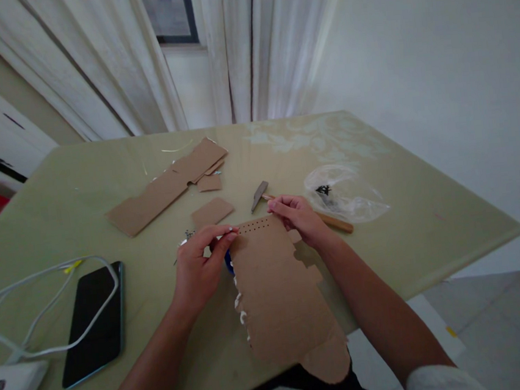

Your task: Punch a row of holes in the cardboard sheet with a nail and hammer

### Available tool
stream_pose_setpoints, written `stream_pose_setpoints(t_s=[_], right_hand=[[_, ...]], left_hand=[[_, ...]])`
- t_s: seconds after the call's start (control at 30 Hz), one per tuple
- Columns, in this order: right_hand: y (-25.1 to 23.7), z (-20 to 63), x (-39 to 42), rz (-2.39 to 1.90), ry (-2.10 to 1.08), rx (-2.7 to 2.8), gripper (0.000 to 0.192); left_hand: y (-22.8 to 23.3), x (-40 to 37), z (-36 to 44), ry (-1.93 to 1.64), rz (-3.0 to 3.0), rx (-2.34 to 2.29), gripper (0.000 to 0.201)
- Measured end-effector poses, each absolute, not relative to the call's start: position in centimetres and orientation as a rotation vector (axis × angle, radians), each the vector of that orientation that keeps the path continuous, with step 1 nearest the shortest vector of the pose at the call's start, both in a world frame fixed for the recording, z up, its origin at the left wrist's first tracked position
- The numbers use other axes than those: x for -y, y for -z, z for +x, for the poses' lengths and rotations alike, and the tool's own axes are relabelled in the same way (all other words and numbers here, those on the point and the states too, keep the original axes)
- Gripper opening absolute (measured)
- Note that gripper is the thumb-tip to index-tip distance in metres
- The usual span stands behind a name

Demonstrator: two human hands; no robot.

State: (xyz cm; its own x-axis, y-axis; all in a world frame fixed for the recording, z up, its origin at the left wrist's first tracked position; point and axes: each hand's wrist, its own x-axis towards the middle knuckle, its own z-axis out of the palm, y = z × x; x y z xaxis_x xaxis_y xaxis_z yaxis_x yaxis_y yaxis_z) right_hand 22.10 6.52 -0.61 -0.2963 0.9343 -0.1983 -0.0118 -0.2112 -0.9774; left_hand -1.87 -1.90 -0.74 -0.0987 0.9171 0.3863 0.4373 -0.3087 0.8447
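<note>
No readable txt from my end: cardboard, phone, plastic bag show no labels/nos.

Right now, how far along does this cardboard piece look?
Partly done, it seems. The cardboard piece already has a row of punched holes along its top edge and white stitching down its left edge. Both hands hold that top edge: the left hand pinches one corner, the right hand the other. The hammer lies behind. The notched right edge shows no stitching, and other cardboard cut-offs lie untouched.
</note>
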Motion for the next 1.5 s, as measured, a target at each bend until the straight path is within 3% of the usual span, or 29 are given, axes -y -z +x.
stream_pose_setpoints(t_s=[0.13,0.33,0.47,0.8,1.03,1.17,1.27,1.5], right_hand=[[1.2,23.0,-7.4,-1.21,-1.41,1.334,0.053],[2.2,25.1,-8.5,-1.472,-0.503,1.745,0.033],[3.9,25.6,-9.0,-1.627,-0.22,2.059,0.032],[4.4,24.3,-9.5,-1.798,-0.143,2.313,0.015],[-1.2,25.4,-8.4,-1.813,-0.173,2.305,0.036],[-7.3,26.4,-6.5,-1.424,-0.32,2.357,0.051],[-10.8,26.2,-4.7,-1.316,-0.268,2.538,0.051],[-11.7,24.1,-1.9,-1.285,-0.102,2.786,0.054]], left_hand=[[0.6,1.9,-1.8,-1.404,1.737,-1.473,0.016],[0.5,1.9,-1.6,-1.411,1.738,-1.474,0.017],[0.6,1.8,-1.6,-1.414,1.727,-1.467,0.017],[0.9,1.5,-1.5,-1.392,1.7,-1.445,0.019],[0.9,1.3,-1.2,-1.401,1.678,-1.429,0.024],[1.1,1.2,-1.1,-1.425,1.654,-1.419,0.026],[1.1,1.2,-1.0,-1.443,1.647,-1.403,0.026],[0.8,1.3,-0.9,-1.43,1.654,-1.398,0.024]])
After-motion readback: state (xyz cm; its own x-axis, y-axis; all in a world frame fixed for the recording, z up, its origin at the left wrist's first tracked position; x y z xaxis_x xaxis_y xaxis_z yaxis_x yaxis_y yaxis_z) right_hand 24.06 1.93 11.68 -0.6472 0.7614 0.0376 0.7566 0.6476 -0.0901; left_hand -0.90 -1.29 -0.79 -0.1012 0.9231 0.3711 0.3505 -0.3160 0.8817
